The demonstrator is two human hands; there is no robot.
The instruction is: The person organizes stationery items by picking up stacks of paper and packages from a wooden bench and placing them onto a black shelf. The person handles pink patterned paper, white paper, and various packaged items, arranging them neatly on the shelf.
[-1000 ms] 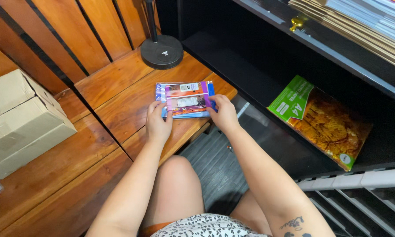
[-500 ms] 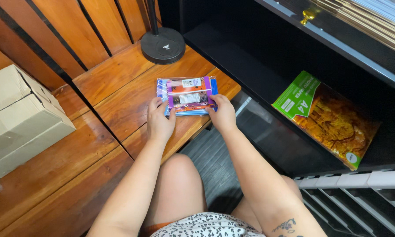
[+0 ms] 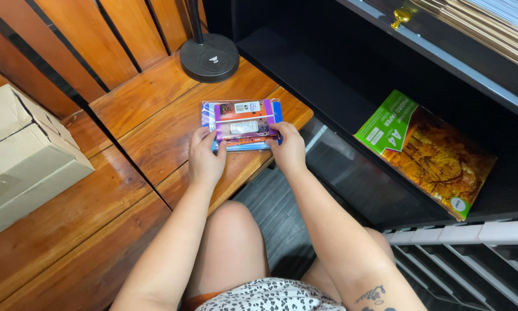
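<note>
- Purple and blue packets [image 3: 243, 124] lie stacked flat on the wooden bench [image 3: 155, 138], near its edge.
- My left hand [image 3: 205, 156] and right hand [image 3: 286, 148] pinch the stack's near corners, fingers curled on it.
- Lamp base [image 3: 209, 56] behind; cardboard box [image 3: 23, 155] far left; paper pack [image 3: 426, 151] shelved right.

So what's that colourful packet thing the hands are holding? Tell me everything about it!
The colourful packet is a flat, shiny rectangle, purple and orange on a blue-edged backing, with a small white tube shape showing in the middle. It lies flat on the wooden bench, near its edge. The left hand grips its near left corner and the right hand its near right corner.
</note>
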